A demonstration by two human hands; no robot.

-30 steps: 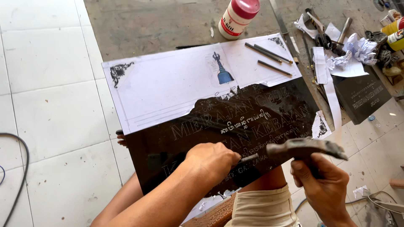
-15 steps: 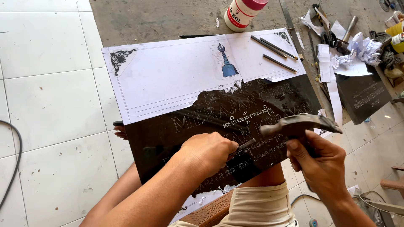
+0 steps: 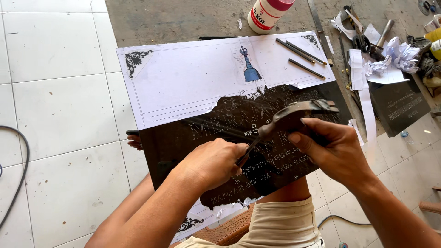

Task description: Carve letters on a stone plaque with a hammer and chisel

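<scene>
A dark stone slab with carved lettering rests tilted on my lap, its upper half covered by a white paper template with a blue ornament drawing and black corner scrolls. My left hand is closed around a thin metal chisel whose tip touches the lettering near the slab's middle. My right hand grips a worn hammer, its head lying just above the chisel's end. Toes show at the slab's left edge.
A white glue bottle with a red cap stands on the concrete strip behind. Several chisels lie on the paper's right corner. Tools, crumpled paper and a small dark engraved plaque are at right. A black cable curves over white tiles at left.
The hammer in my right hand has come down leftward until its head lies at the chisel's end. The view has shifted slightly downward. My left hand stays on the chisel.
</scene>
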